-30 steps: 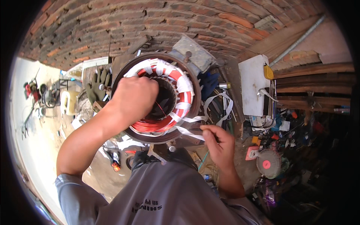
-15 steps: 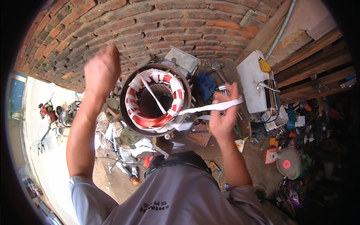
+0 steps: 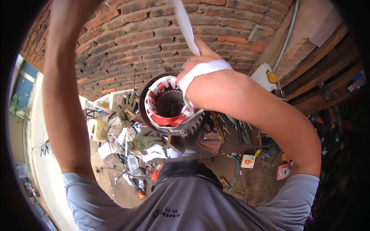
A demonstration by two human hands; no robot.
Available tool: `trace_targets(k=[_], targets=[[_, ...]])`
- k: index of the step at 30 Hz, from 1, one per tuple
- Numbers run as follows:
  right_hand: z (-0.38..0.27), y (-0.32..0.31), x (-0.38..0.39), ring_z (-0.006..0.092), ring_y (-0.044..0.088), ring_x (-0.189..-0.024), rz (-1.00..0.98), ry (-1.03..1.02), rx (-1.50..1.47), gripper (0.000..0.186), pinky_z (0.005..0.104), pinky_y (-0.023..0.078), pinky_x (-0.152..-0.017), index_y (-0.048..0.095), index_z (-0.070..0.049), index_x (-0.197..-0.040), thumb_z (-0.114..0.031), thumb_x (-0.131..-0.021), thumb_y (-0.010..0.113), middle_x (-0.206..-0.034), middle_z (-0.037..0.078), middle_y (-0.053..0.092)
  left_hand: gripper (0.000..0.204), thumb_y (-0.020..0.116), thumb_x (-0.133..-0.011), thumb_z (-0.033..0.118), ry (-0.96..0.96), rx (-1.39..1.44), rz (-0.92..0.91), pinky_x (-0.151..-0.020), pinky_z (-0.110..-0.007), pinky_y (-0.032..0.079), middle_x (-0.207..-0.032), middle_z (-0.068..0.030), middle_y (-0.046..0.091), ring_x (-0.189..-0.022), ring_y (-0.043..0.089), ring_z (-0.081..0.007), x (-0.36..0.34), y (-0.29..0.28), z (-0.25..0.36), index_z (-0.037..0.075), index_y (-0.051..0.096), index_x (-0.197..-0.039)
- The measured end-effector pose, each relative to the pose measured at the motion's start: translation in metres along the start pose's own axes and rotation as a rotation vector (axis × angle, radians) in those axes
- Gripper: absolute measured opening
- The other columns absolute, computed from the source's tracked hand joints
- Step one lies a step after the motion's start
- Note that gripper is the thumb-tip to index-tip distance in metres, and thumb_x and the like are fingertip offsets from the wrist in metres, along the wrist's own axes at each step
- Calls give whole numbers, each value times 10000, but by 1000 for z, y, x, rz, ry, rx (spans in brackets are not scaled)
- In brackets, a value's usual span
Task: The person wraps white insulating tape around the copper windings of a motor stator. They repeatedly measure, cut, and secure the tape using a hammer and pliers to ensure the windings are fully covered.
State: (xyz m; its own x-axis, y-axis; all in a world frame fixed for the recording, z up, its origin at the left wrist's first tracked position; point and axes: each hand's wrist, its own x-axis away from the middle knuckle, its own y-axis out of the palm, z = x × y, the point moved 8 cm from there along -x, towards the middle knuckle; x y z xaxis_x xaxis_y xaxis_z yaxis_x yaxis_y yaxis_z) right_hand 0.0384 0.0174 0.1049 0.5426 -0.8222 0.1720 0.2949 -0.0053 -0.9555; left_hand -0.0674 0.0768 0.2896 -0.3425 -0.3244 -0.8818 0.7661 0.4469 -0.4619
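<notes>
A motor stator stands on the bench. Red wire coils ring its bore, with white wraps bound round them at intervals. White binding tape runs from the top of the view down to my right hand and lies across its back. That hand is closed on the tape, above the stator's right side, its fingers partly hidden. A stretch of tape reaches down to the coil at the right. My left hand is raised at the upper left, cut off by the view's edge, its fingers unseen.
A brick wall rises behind the bench. Green-grey gloves, white scraps and rags lie left of the stator. Hand tools and a rusty plate lie right. A yellow jug stands at the left.
My left hand has gone up, mostly out of view. My right hand has moved up and left over the stator, and the tape now crosses its back. The view has shifted slightly.
</notes>
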Motion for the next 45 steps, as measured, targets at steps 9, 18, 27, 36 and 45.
trace_targets(k=[9, 18, 27, 36, 45], targets=[[29, 52, 18, 195, 647, -634, 45, 516, -1502, 331, 367, 543, -602, 717, 20, -890, -288, -967, 622, -744, 83, 665, 437, 769, -930, 322, -345, 709, -1273, -869, -405, 552, -1076, -177, 730, -970, 703, -268, 261, 139, 1, 8, 677, -1219], [-13, 33, 106, 121, 620, -599, 71, 958, -1657, 330, 270, 523, -571, 675, 21, -858, -279, -986, 623, -660, 32, 602, 253, 674, -928, 260, -162, 179, -777, -633, -523, 578, -741, -244, 693, -709, 701, -437, 261, 151, -51, 22, 688, -844], [-55, -20, 253, 80, 422, -429, 864, 1260, -1478, 388, 248, 362, -449, 492, -102, -688, -261, -1011, 638, -533, -40, 434, 153, 621, -883, 153, 93, 28, -1036, -690, -473, 611, -826, -184, 749, -789, 756, -357, 251, 185, -30, 65, 743, -910], [-194, -65, 606, 90, 434, -595, 1820, 1368, -966, 256, 226, 383, -502, 589, -9, -1281, -140, -1065, 550, -1003, 103, 592, 138, 658, -883, 175, 171, 127, -1178, -699, -440, 610, -813, -161, 753, -800, 764, -326, 289, 182, -10, 77, 754, -895], [-254, -35, 721, 115, 464, -621, 1846, 934, -1214, 266, 226, 422, -575, 512, 49, -1295, -124, -1096, 477, -915, 92, 513, 209, 659, -837, 111, 164, 356, -1491, -808, -439, 593, -975, -206, 749, -946, 729, -388, 311, 205, -3, 46, 757, -1010]])
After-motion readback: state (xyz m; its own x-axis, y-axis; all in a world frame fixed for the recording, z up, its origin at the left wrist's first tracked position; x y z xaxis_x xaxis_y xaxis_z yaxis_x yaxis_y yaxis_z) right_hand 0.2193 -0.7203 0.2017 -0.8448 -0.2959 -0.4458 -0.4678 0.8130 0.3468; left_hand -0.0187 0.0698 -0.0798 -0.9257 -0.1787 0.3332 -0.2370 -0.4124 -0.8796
